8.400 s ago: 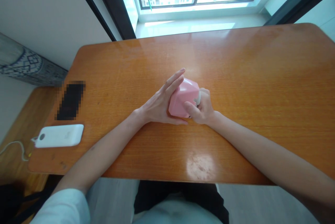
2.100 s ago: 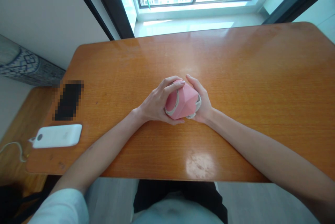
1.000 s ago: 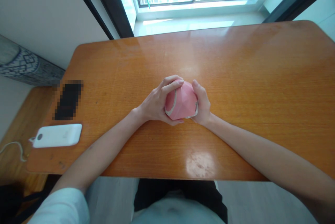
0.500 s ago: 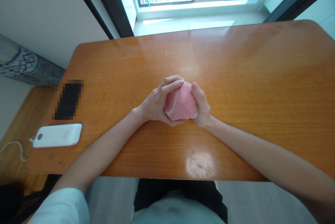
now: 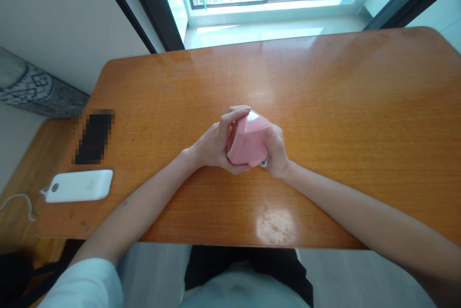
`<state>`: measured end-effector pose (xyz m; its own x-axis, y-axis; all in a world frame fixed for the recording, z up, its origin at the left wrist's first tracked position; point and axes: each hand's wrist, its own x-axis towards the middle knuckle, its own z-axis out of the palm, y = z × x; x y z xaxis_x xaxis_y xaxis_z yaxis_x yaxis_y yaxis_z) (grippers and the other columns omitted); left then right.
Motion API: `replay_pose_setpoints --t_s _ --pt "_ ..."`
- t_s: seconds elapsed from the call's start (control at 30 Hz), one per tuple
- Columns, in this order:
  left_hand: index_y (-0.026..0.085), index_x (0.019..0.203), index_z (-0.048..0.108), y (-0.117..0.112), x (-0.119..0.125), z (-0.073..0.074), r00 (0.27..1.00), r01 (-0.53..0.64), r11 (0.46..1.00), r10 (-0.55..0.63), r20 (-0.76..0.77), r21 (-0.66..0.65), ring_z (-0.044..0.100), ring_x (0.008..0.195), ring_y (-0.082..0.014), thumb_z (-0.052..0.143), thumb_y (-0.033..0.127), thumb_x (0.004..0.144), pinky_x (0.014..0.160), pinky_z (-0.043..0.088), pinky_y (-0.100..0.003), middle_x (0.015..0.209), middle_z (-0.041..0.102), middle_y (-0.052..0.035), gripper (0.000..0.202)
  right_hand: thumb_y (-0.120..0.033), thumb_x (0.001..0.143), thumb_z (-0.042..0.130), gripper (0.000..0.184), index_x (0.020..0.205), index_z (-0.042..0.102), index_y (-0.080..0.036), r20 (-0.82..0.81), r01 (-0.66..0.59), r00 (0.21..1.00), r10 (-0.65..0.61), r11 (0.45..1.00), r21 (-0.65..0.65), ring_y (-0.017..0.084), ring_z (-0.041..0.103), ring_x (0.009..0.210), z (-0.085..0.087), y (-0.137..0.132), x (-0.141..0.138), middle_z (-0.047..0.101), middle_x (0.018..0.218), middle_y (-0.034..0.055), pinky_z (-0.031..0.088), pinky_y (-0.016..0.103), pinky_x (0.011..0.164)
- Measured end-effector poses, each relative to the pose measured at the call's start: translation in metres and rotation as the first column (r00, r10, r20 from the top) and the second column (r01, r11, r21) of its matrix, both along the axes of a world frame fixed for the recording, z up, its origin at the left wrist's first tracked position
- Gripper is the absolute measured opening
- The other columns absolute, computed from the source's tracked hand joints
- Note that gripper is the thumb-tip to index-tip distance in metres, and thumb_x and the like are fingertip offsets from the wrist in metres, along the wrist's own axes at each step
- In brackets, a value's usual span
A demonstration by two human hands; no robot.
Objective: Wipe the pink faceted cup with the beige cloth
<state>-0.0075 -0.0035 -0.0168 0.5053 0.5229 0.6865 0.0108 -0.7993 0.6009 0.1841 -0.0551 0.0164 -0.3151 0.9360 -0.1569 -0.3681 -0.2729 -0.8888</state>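
Observation:
A pink faceted object (image 5: 248, 142) with a pale rim sits between my two hands, just above the middle of the orange wooden table (image 5: 324, 106). My left hand (image 5: 215, 142) wraps its fingers over the object's left side and top. On the right side, my right hand (image 5: 275, 150) grips it with curled fingers, the thumb pressed on the pink face. Both hands are closed on it, and its underside is hidden.
A white power bank (image 5: 79, 186) with a cable lies at the table's left front corner, a blurred dark phone-sized item (image 5: 94, 137) behind it. A window sill (image 5: 259, 29) runs beyond the far edge. A patterned cushion (image 5: 32, 89) lies at left.
The pink object has turned in my hands, its pale rim now less exposed. My right fingers have curled tighter around it since two seconds ago.

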Motion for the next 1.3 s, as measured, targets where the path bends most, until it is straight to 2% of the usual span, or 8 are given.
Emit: replay_pose_setpoints --t_s 0.13,0.37,0.57,0.67,0.83,0.93,1.07,1.3 --pt "0.039 0.171 0.017 0.000 -0.003 -0.001 0.999 0.031 0.998 -0.033 -0.033 -0.058 0.070 0.125 -0.0341 0.087 0.093 0.062 0.099 0.066 -0.053 0.156 0.051 -0.0160 0.140 -0.079 0.094 0.066 0.059 0.072 0.069 -0.024 0.137 0.061 0.984 -0.110 0.946 0.319 0.014 0.045 0.051 -0.004 -0.001 0.000 0.054 0.055 -0.0011 0.032 0.030 0.047" --pt "0.035 0.170 0.018 0.002 -0.005 0.003 0.991 0.123 0.983 -0.128 -0.028 -0.138 0.075 0.106 -0.0294 0.086 0.087 0.072 0.086 0.067 -0.046 0.135 0.065 -0.0130 0.130 -0.076 0.098 0.062 0.060 0.066 0.062 -0.025 0.285 0.064 0.933 -0.220 0.881 0.469 0.015 0.040 0.055 0.002 -0.002 -0.003 0.051 0.058 -0.0012 0.031 0.031 0.053" --pt "0.034 0.168 0.022 0.002 -0.007 0.006 0.984 0.162 0.954 -0.174 -0.030 -0.251 0.076 0.112 -0.0313 0.085 0.076 0.082 0.092 0.067 -0.048 0.138 0.066 -0.0139 0.115 -0.073 0.105 0.048 0.065 0.063 0.054 -0.024 0.421 -0.038 0.839 -0.345 0.734 0.678 0.014 0.040 0.054 0.009 0.001 -0.005 0.050 0.057 -0.0005 0.030 0.033 0.058" --pt "0.034 0.166 0.024 0.002 -0.007 0.007 0.981 0.176 0.942 -0.191 -0.026 -0.286 0.076 0.114 -0.0319 0.085 0.076 0.082 0.096 0.066 -0.049 0.140 0.066 -0.0143 0.113 -0.073 0.107 0.041 0.067 0.062 0.051 -0.024 0.440 -0.116 0.795 -0.418 0.607 0.787 0.013 0.039 0.051 0.006 0.006 -0.004 0.049 0.054 -0.0013 0.028 0.032 0.055" --pt "0.036 0.165 0.024 0.002 -0.006 0.009 0.983 0.165 0.923 -0.183 -0.020 -0.347 0.074 0.115 -0.0308 0.085 0.071 0.085 0.096 0.064 -0.048 0.144 0.062 -0.0144 0.107 -0.062 0.110 0.041 0.062 0.062 0.049 -0.023 0.346 -0.224 0.725 -0.595 0.271 0.936 0.011 0.037 0.048 -0.003 0.023 0.001 0.049 0.052 -0.0021 0.026 0.029 0.049" --pt "0.036 0.164 0.024 0.002 -0.005 0.012 0.980 0.185 0.914 -0.198 -0.001 -0.360 0.072 0.116 -0.0306 0.085 0.073 0.085 0.097 0.062 -0.047 0.145 0.060 -0.0143 0.106 -0.061 0.109 0.037 0.062 0.062 0.051 -0.023 0.321 -0.292 0.684 -0.656 0.156 0.943 0.012 0.039 0.049 -0.006 0.031 0.004 0.050 0.051 -0.0008 0.029 0.030 0.049" --pt "0.035 0.164 0.028 0.004 -0.004 0.015 0.973 0.230 0.908 -0.227 0.051 -0.350 0.070 0.117 -0.0303 0.083 0.073 0.087 0.099 0.061 -0.046 0.142 0.061 -0.0132 0.101 -0.066 0.100 0.043 0.059 0.059 0.052 -0.024 0.343 -0.385 0.624 -0.702 0.106 0.917 0.014 0.039 0.048 -0.009 0.033 0.006 0.048 0.049 -0.0002 0.031 0.031 0.048" --pt "0.034 0.164 0.028 0.004 -0.005 0.014 0.976 0.215 0.900 -0.215 0.041 -0.380 0.070 0.112 -0.0277 0.082 0.073 0.085 0.094 0.061 -0.042 0.139 0.061 -0.0123 0.103 -0.053 0.084 0.066 0.041 0.058 0.052 -0.025 0.307 -0.382 0.645 -0.700 0.052 0.923 0.014 0.043 0.049 -0.004 0.032 0.005 0.050 0.049 -0.0014 0.036 0.031 0.048"
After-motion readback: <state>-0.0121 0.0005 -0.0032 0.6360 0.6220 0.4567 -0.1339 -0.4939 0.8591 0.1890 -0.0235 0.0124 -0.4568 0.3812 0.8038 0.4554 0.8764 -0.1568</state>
